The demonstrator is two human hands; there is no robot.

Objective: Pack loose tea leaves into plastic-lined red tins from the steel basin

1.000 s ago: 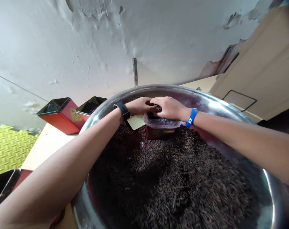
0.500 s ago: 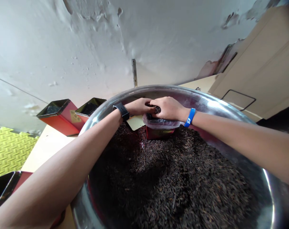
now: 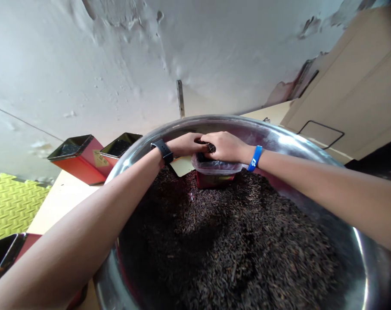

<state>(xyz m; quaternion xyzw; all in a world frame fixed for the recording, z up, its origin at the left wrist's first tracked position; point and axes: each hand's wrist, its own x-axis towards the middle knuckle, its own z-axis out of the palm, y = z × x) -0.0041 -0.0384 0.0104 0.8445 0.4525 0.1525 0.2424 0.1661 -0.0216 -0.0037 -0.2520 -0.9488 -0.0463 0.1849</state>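
My left hand (image 3: 184,145) and my right hand (image 3: 225,146) meet at the far side of a large steel basin (image 3: 109,271). Between the curled fingers of both hands shows a clump of dark dried tea leaves (image 3: 211,147). Directly beneath them stands a red tin (image 3: 213,181), lined with a clear plastic bag (image 3: 218,167) that folds out over its rim. The tin rests among loose tea leaves (image 3: 247,241) heaped in the basin. A pale gold flat piece (image 3: 184,165) lies left of the tin, under my left wrist. My fingertips are partly hidden.
Two open red tins, one nearer (image 3: 82,161) and one behind (image 3: 118,148), stand left of the basin on a pale table (image 3: 61,196). Another open tin (image 3: 17,249) sits at lower left. A peeling wall (image 3: 118,64) rises behind; a beige cabinet (image 3: 353,99) is at right.
Both hands stay together over the bag-lined tin with tea leaves between them. The whole view has shifted very slightly; little else differs.
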